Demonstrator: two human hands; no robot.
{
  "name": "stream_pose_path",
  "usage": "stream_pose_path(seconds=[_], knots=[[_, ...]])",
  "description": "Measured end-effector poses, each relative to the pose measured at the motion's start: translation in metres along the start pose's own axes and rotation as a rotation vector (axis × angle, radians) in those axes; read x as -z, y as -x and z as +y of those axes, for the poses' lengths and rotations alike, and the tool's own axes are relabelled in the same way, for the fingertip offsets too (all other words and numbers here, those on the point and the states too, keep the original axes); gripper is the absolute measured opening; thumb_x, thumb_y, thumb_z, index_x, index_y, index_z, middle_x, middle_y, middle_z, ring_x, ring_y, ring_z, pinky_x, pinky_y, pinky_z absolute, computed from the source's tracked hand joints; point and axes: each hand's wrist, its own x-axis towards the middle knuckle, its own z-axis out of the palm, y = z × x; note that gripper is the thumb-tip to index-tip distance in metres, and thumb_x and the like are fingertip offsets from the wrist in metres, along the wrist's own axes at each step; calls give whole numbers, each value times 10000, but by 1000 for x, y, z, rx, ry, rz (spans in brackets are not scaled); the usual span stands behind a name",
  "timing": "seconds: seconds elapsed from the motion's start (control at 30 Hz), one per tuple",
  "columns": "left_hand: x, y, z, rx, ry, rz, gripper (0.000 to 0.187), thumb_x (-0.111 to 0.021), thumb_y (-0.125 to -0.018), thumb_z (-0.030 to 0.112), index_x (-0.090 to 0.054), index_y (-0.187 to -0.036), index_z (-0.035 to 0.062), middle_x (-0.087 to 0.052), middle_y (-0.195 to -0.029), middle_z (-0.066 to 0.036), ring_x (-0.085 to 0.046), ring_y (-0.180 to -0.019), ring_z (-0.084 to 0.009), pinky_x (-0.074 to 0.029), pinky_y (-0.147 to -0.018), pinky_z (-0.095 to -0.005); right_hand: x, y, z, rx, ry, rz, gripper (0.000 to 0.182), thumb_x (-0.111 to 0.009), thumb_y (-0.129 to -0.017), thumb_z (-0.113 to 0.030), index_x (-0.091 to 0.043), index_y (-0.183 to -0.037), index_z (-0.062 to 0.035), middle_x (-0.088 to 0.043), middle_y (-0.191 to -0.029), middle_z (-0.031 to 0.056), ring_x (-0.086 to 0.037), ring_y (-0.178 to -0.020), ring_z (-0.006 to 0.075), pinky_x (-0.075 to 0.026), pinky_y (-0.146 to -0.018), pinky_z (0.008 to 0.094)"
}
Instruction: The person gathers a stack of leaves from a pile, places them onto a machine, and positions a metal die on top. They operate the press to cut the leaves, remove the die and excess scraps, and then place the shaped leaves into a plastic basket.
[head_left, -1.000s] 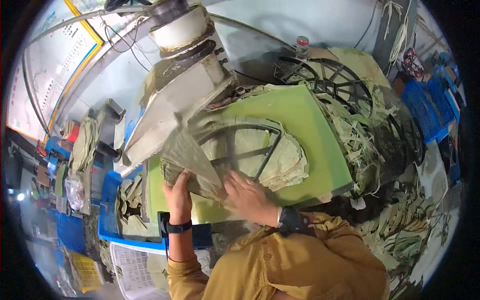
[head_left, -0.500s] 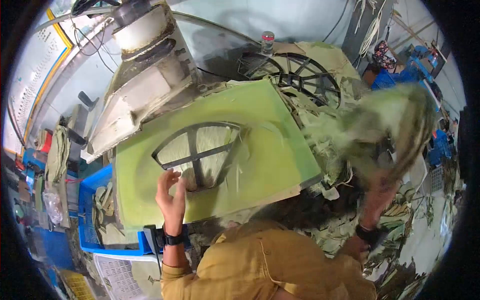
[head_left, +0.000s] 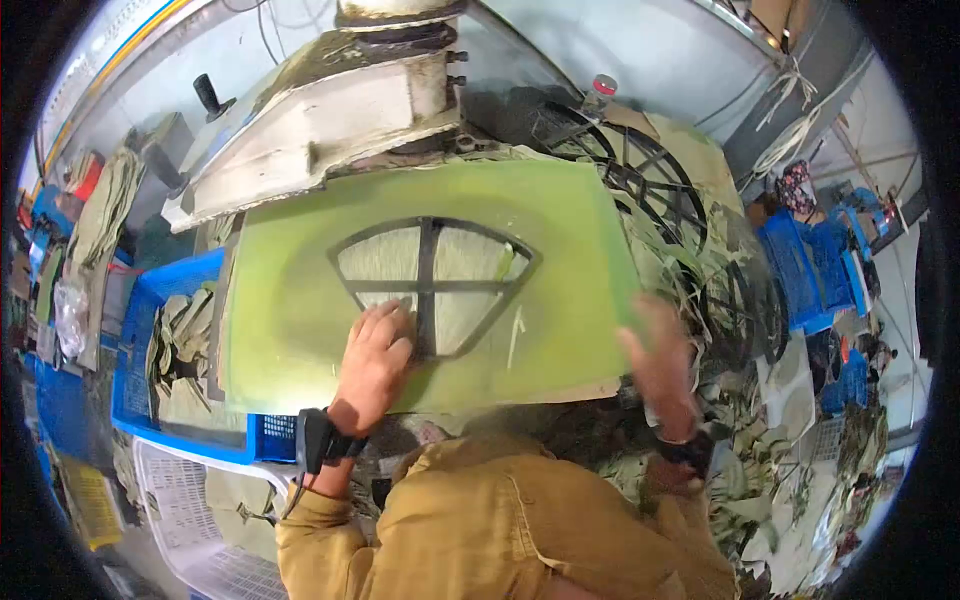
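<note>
A black fan-shaped cutting die (head_left: 427,262) with crossed bars lies on the yellow-green board (head_left: 275,325). Pale fibrous material (head_left: 468,258) shows inside its openings. At the die's lower left edge, my left hand (head_left: 374,362) has its fingers curled over the frame, partly hiding that corner. My right hand (head_left: 662,365) is over the board's right edge, smeared by motion, with fingers apart and nothing in it. A small green strip (head_left: 504,262) lies at the die's right side.
The white press arm (head_left: 345,110) stands behind the board. At left are a blue crate (head_left: 125,395) of offcuts and a white basket (head_left: 175,490). More black dies (head_left: 660,185), a red-lidded jar (head_left: 601,92) and piled scraps (head_left: 740,490) are to the right.
The blurred greenish sheet stuff in my right hand is gone from it, and that hand has come left to the board. My left hand has moved onto the die. The view has turned.
</note>
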Motion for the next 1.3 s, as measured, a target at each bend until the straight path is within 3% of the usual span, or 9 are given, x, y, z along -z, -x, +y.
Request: stream_pose_path(seconds=[0.2,0.33,0.7,0.83,0.97,1.03,1.1,1.2,1.3], knots=[[49,74,-23,48,107,-112,207,-628,-704,23,-551,-891,-24,-567,-1164,-196,-525,-1166,-359,-424,-988,-502,-97,-53,-150,581,-90,-290,318,-688,-805,-228,-502,-936,-6,-533,-931,160,-547,-916,331,-465,-805,410],[51,75,-28,90,180,-111,631,-737,-708,198,-435,-1217,-21,-591,-1135,-186,-543,-1129,-342,-391,-983,-470,-135,-53,-167,572,109,-521,309,-670,-824,-249,-522,-974,-22,-566,-902,146,-565,-893,319,-478,-761,398],[62,43,-16,237,76,-298,883,-701,-694,536,-408,-1235,-97,-598,-1014,-203,-557,-1023,-361,-307,-1050,-511,-115,-91,-174,616,-380,-698,269,-638,-867,-143,-608,-1094,-4,-649,-960,215,-625,-863,383,-516,-704,384],[63,53,-4,206,64,-6,952,-689,-714,577,-350,-1376,-18,-446,-1332,-226,-398,-1282,-364,-198,-1107,-549,-137,-101,-150,511,-715,-831,301,-639,-880,-84,-588,-1142,53,-689,-993,165,-671,-888,179,-518,-752,321],[23,102,37,1000,109,631,780,-797,-739,239,-360,-1325,-31,-476,-1211,-181,-477,-1140,-295,-356,-1018,-424,-129,-107,-140,477,-648,-887,316,-645,-874,-52,-580,-1165,54,-689,-953,105,-598,-854,77,-504,-731,274],[-14,125,43,1234,557,808,629,-720,-843,191,-332,-1290,-21,-479,-1132,-91,-507,-981,-145,-451,-847,-313,-129,-109,-136,374,-590,-956,323,-659,-868,-49,-588,-1168,44,-659,-922,74,-544,-808,37,-474,-700,226],[-3,123,47,1481,1056,668,568,-674,-884,223,-335,-1267,-23,-482,-1122,-86,-514,-944,-120,-467,-766,-279,-134,-104,-134,340,-728,-976,329,-655,-873,-46,-583,-1182,41,-620,-867,38,-502,-751,20,-435,-650,194],[6,105,53,1576,1314,628,506,-665,-890,230,-395,-1231,-26,-528,-1025,-57,-520,-877,-98,-459,-721,-243,-121,-96,-146,215,-900,-1032,335,-649,-873,-32,-574,-1189,49,-606,-811,5,-496,-723,18,-415,-606,188],[1,115,54,1454,1329,543,432,-681,-873,189,-474,-1187,-24,-574,-958,-32,-533,-841,-87,-452,-720,-230,-116,-95,-144,153,-937,-1121,329,-635,-882,-37,-569,-1192,53,-598,-775,-11,-495,-681,18,-406,-574,185]])
